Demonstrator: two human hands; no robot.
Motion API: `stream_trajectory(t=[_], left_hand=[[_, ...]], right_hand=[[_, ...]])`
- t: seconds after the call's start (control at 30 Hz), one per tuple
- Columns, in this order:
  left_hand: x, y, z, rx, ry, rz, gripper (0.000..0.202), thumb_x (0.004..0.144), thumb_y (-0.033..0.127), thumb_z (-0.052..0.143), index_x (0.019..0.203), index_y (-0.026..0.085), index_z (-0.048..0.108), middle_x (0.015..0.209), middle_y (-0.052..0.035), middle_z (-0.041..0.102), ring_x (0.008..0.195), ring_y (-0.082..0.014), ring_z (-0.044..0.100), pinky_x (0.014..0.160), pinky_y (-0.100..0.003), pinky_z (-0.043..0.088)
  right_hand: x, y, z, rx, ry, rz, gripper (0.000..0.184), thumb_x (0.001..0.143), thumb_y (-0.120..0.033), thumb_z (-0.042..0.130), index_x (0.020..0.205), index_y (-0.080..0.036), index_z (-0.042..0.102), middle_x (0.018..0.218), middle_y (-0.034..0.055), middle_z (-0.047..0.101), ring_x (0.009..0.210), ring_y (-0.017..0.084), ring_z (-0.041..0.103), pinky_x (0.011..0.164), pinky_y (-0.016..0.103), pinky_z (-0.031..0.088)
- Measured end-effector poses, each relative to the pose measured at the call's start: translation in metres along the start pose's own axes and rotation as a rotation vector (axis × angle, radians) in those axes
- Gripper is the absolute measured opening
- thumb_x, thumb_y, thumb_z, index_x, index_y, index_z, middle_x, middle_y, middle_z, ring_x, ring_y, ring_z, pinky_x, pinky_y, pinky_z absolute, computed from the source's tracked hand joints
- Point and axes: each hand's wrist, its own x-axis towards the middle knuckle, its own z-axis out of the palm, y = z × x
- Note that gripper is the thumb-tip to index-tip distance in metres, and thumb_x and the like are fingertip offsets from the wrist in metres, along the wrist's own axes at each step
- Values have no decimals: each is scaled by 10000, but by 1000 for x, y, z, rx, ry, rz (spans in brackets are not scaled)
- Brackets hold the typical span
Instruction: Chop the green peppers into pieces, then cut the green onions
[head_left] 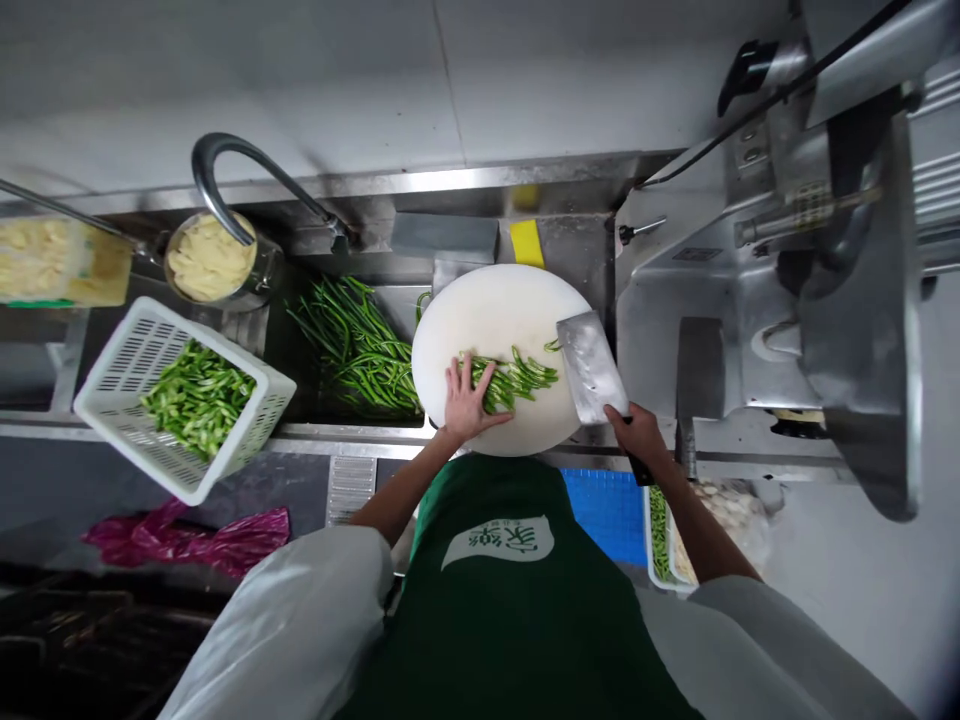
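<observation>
My left hand (pixel 468 398) lies on a bundle of long green beans (pixel 517 377) on a round white cutting board (pixel 495 305), fingers spread over them and pressing them down. My right hand (pixel 637 432) grips the handle of a broad steel cleaver (pixel 591 366), whose blade rests at the board's right edge, just right of the bean ends. More uncut long beans (pixel 352 345) lie in the steel sink to the left of the board.
A white perforated basket (pixel 135 345) of cut green pieces sits tilted on the sink's left rim. A curved faucet (pixel 225 170) arches over a pot of pale strips (pixel 211 258). A large steel slicing machine (pixel 825 280) stands at the right. A pink plastic bag (pixel 187 535) lies lower left.
</observation>
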Motion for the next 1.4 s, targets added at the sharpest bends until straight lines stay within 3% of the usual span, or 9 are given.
stream_trajectory(t=[0.17, 0.3, 0.67, 0.83, 1.0, 1.13, 1.27, 1.33, 1.4], left_hand=[[29, 42, 7, -85, 68, 34, 1124, 663, 810, 732, 1592, 295, 366, 1722, -107, -2, 1531, -531, -67, 1211, -705, 109], [40, 56, 11, -193, 149, 16, 1036, 696, 775, 737, 1563, 302, 423, 1722, -92, -13, 1523, -545, -69, 1198, -730, 87], [42, 48, 21, -378, 423, 81, 708, 808, 564, 727, 1391, 192, 575, 1632, -160, 249, 1545, -397, 166, 1246, -635, 204], [25, 21, 2, -378, 496, 80, 689, 802, 534, 738, 1366, 175, 569, 1613, -176, 261, 1547, -385, 183, 1263, -616, 193], [-26, -78, -62, -327, 565, -79, 679, 802, 492, 751, 1387, 216, 545, 1641, -151, 239, 1551, -392, 165, 1244, -649, 195], [-87, -209, -123, -201, 757, -319, 582, 841, 458, 724, 1351, 216, 580, 1620, -145, 288, 1541, -369, 208, 1253, -613, 183], [-145, -354, -169, -139, 932, -726, 455, 909, 416, 651, 1312, 210, 607, 1556, -152, 372, 1493, -318, 314, 1244, -526, 242], [-169, -417, -184, -170, 910, -926, 439, 919, 397, 636, 1305, 188, 612, 1521, -176, 409, 1460, -325, 360, 1222, -524, 273], [-184, -463, -190, -198, 845, -1080, 454, 894, 381, 664, 1283, 153, 622, 1503, -209, 422, 1441, -371, 369, 1201, -570, 271]], right_hand=[[-6, -40, 33, -78, -25, -81, 427, 891, -571, 515, 845, -175, 670, 811, 141, 734, 868, 266, 684, 737, 299, 470], [-22, -68, 63, -68, -74, -127, 456, 927, -553, 508, 953, -143, 705, 868, 154, 752, 935, 274, 690, 778, 297, 479], [-44, -97, 117, 73, -49, -156, 524, 922, -560, 450, 1088, -132, 702, 1009, 190, 763, 942, 291, 702, 795, 333, 499], [-59, -116, 139, 122, -68, -171, 563, 896, -628, 449, 1007, -133, 694, 890, 180, 761, 827, 287, 693, 760, 345, 500], [-81, -212, 189, 82, -189, -338, 513, 944, -584, 417, 990, -149, 684, 860, 157, 753, 778, 258, 681, 697, 310, 474], [-101, -353, 261, -30, -368, -581, 359, 985, -445, 448, 930, -169, 670, 819, 133, 737, 777, 224, 674, 656, 274, 412], [-135, -485, 333, -113, -489, -793, 302, 1015, -389, 438, 915, -187, 640, 849, 106, 734, 797, 200, 667, 662, 262, 373], [-145, -515, 355, -140, -489, -794, 296, 1019, -379, 434, 899, -192, 630, 830, 96, 722, 782, 193, 657, 653, 261, 364], [-144, -513, 363, -121, -454, -731, 300, 1013, -383, 434, 863, -198, 617, 779, 82, 703, 742, 186, 643, 634, 261, 366]])
